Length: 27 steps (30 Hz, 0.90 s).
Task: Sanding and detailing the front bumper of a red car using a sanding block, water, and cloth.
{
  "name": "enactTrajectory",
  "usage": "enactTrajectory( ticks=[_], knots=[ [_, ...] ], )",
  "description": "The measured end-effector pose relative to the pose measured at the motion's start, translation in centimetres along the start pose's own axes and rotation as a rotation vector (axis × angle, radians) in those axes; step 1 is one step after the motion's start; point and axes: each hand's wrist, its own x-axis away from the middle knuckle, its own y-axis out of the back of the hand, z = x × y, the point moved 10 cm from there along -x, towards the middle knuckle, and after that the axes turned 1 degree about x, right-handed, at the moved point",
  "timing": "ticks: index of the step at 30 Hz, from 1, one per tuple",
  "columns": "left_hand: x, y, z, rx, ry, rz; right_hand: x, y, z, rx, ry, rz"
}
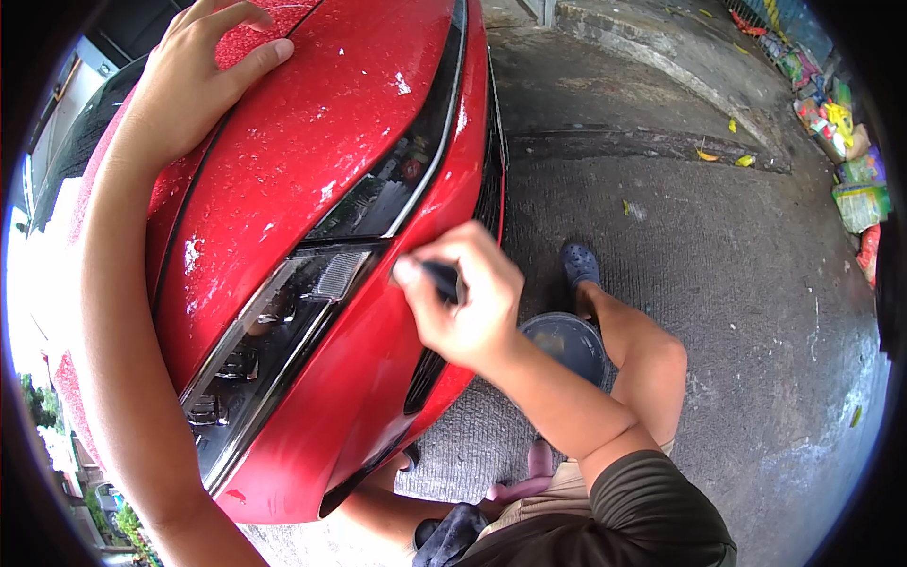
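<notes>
A red car front end (312,156) fills the left and middle of the head view, its hood beaded with water. My left hand (205,64) lies on the hood near the panel seam, fingers apart and nothing held. Between the thumb and fingers of my right hand (471,290) is a small dark item (441,282), blurred, so its exact kind is unclear. That hand is at the red bumper, just right of the headlight (276,333). Above the headlight runs a glossy black grille-side trim (397,184) with a chrome strip.
A dark bucket (567,347) stands by my leg, partly behind my right forearm. My foot wears a blue clog (581,264). Dark cloth (453,531) lies on my lap. Along the right wall are several colourful bags (861,191); a concrete ledge (659,64) curves behind.
</notes>
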Motion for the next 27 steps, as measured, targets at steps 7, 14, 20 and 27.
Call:
enactTrajectory(
  ticks=[7, 14, 20, 27],
  knots=[
    [-0.6, -1.4, 0.6, -0.016, -0.066, -0.020, 0.3, -0.2, 0.5, 0.016, -0.021, 0.028],
    [-0.8, -1.7, 1.1, -0.018, -0.068, -0.076, -0.2, 0.5, -2.5, 0.004, -0.089, -0.015],
    [-0.6, -1.7, 1.8, -0.031, -0.058, -0.067, -1.7, 2.4, -6.9, 0.020, -0.256, -0.083],
    [-0.7, -1.4, 1.7, -0.045, -0.066, -0.048, -3.0, 3.2, -7.4, -0.096, -0.286, -0.161]
  ],
)
